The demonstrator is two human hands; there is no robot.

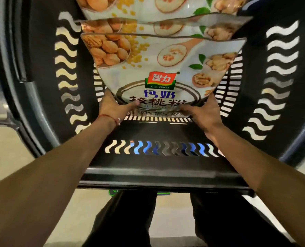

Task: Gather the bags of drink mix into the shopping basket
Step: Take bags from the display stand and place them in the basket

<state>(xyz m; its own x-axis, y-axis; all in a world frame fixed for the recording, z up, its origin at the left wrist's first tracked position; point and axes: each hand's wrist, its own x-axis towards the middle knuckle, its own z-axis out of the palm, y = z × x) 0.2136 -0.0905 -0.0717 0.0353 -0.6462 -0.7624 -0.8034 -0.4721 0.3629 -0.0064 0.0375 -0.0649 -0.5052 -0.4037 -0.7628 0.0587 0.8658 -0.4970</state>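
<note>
The left hand (112, 108) and right hand (206, 114) each pinch a white walnut-printed bag (148, 68) inside the black slotted plastic basket (166, 169).

Three bags lie in the basket (166, 173), overlapping in a row that runs away from the person. The nearest bag (159, 68) is on top, the middle bag (166, 27) behind it, the farthest bag (148, 4) behind that. The left hand (112, 107) grips the nearest bag's near left corner, the right hand (205, 113) its near right corner.
</note>
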